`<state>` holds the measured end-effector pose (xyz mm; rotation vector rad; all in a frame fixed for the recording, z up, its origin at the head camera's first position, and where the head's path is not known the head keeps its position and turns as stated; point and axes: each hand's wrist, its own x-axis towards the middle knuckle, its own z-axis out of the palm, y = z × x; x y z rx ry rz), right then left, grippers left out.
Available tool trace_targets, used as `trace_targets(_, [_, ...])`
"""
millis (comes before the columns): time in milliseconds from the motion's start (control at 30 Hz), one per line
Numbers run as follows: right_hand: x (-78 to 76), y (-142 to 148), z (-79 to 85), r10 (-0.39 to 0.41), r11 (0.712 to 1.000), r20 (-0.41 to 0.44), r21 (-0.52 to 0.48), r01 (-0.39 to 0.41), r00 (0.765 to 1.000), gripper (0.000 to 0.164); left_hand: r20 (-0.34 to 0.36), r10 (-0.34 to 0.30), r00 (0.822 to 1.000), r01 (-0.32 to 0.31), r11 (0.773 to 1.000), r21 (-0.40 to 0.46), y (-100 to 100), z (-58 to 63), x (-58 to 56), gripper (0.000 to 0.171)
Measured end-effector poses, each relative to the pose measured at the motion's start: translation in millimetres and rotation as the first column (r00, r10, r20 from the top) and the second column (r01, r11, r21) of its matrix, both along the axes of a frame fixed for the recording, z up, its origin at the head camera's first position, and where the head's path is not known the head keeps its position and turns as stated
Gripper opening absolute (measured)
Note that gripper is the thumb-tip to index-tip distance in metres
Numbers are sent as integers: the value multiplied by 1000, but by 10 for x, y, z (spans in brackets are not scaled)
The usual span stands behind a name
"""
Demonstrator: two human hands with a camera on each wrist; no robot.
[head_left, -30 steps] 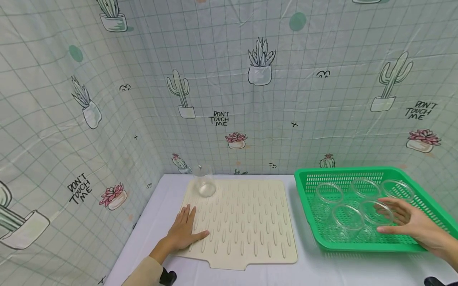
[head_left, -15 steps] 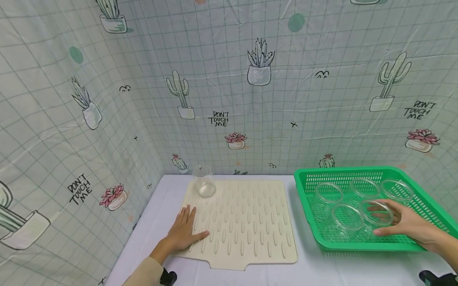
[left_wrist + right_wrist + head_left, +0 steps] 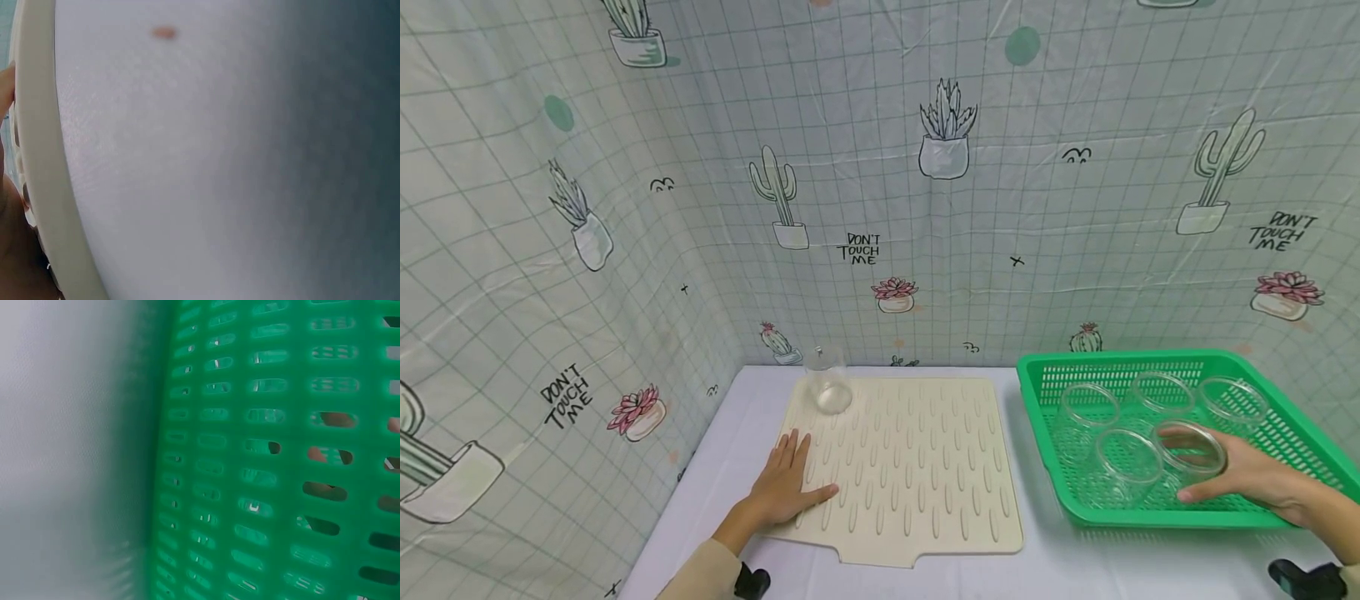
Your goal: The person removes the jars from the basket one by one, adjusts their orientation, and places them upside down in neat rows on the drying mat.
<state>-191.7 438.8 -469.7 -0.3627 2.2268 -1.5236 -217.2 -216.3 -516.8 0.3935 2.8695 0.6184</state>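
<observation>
Fingers spread, my left hand (image 3: 782,483) rests on the left part of a cream draining mat (image 3: 917,475) with raised oval ribs. A clear glass (image 3: 831,387) stands at the mat's far left corner. My right hand (image 3: 1255,473) reaches into a green slotted basket (image 3: 1150,522) and grips a clear glass (image 3: 1187,454) at the front, thumb on the near side and fingers behind it. Through the slots of the basket wall (image 3: 237,431) in the right wrist view, only bits of that hand show. The left wrist view has the mat's edge (image 3: 44,156) beside the hand.
Several other clear glasses stand in the basket, including one front left (image 3: 1129,462) close beside the gripped glass and one back right (image 3: 1232,400). A white cloth (image 3: 1052,567) covers the table. A cactus-print curtain (image 3: 925,208) hangs behind and at the left.
My right hand has moved slightly left and closed round the front right glass, which tilts a little. The left hand has stayed on the mat.
</observation>
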Motion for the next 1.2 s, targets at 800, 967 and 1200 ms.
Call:
trace_targets(800, [31,-38,107,-51,986,-165,146,76,985,69,8,1,1000,-1,1000,12,-7,17,-4,106])
trace_targets(967, [66,-44,213,-89,972,-238,193,137,967,69,17,12,1000,-12,1000,-9,3,37,8,106])
trace_targets(1200, [115,10,351,-133,933,-262,294,210,956,73,31,20,999,-19,1000,-19,11,65,4,107])
